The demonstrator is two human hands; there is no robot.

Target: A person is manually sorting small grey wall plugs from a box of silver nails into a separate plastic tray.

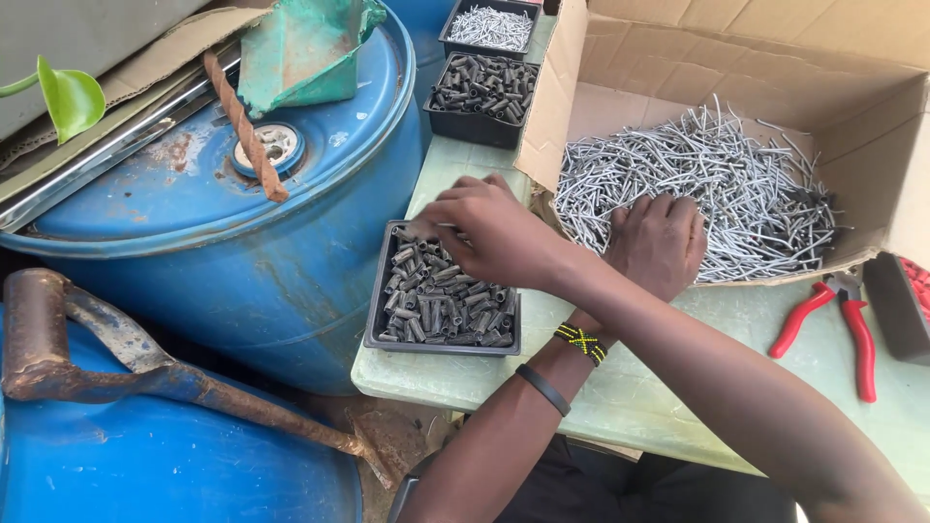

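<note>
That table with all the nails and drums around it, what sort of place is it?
Probably a small hardware workshop: a cardboard box heaped with loose nails, black trays of dark plastic plugs, red-handled pliers, and rusty tools on blue drums.

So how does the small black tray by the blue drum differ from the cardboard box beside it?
The black tray is small and shallow; the cardboard box is far larger, with tall walls. The tray holds short dark tubes; the box holds long thin silvery wires. The right hand is over the tray; the left hand rests on the wires in the box. Both stand on the pale green table.
</note>
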